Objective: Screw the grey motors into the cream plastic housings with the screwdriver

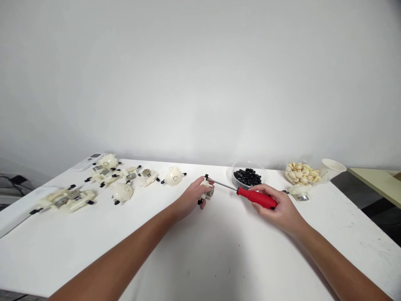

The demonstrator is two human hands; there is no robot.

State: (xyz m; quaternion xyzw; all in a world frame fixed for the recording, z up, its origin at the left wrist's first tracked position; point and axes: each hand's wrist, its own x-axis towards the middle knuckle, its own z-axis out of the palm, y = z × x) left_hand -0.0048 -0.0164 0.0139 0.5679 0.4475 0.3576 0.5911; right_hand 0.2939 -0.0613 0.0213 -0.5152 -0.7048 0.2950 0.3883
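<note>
My left hand (188, 197) is closed around a small cream plastic motor housing (207, 192) with black rubber pieces on its ends; my fingers hide part of it. In my right hand (278, 211) is a screwdriver (257, 198) with a red handle and a long metal shaft. Its tip points left and reaches the black piece at the top of the housing; whether it touches cannot be made out. Behind the shaft stands a clear round dish (234, 177) of small black rubber parts (249, 177).
Several similar cream housings (123, 191) with black ends lie on the left of the white table (194, 259). At the right are a bowl of cream plastic pieces (302, 173), a paper cup (332, 169) and another housing (299, 191). A white remote (88, 162) lies at the back left.
</note>
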